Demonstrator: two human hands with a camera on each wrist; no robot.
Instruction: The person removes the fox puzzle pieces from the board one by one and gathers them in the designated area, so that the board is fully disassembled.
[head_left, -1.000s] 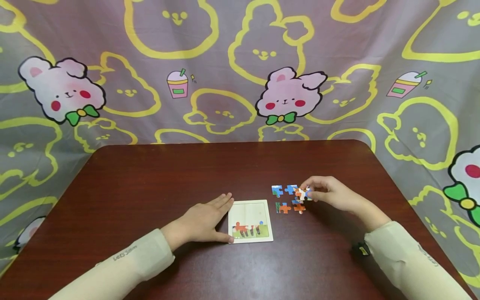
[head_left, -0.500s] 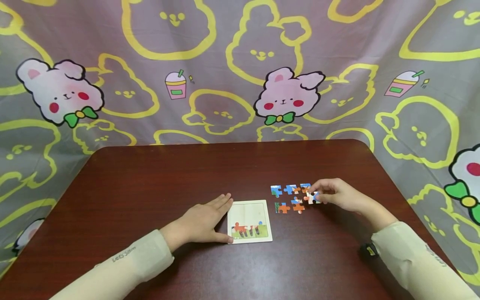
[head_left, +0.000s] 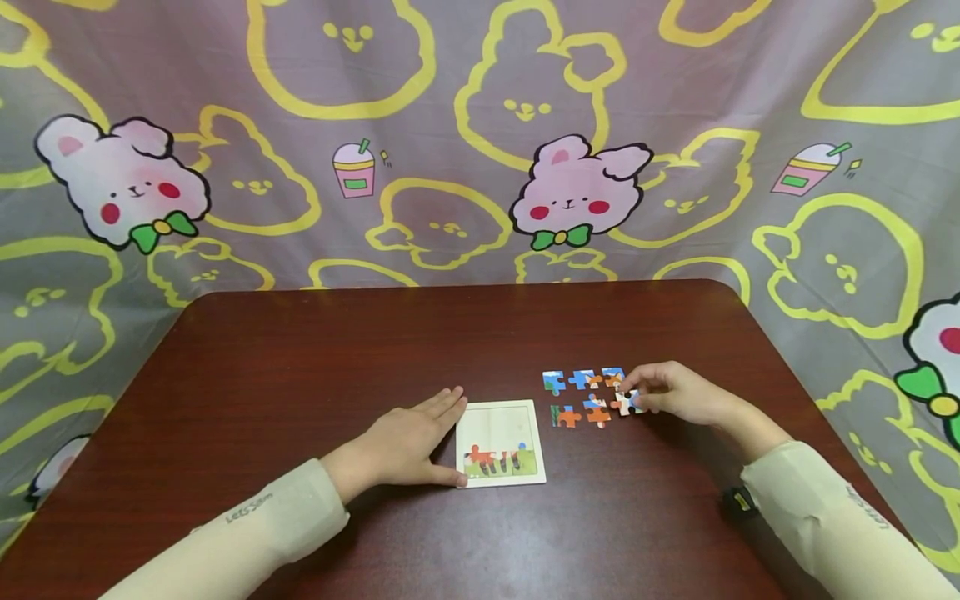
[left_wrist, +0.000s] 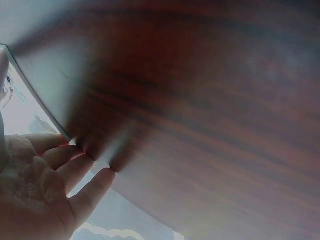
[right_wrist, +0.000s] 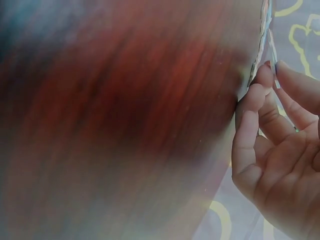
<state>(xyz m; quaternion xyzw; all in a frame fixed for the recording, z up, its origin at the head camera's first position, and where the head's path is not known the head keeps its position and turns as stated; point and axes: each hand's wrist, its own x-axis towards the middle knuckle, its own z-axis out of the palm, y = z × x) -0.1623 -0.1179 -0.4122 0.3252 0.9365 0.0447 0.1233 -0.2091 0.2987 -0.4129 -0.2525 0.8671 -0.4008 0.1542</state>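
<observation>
I've got right hand (head_left: 681, 394) pinching a puzzle piece (head_left: 627, 404) near loose bits (head_left: 566, 416), left hand (head_left: 397, 442) straight-fingered against the tray (head_left: 498, 427), curtain (head_left: 442, 142) behind.

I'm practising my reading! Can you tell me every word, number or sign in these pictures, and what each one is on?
"LetsSam": on the left sleeve; the last letters are blurry, so that's my best reading.
Right sleeve: writing, too blurred to read.
Black wrist gadget: yellow patch, too small to read.
Puzzle board, puzzle pieces, curtain: none I can see.
</observation>
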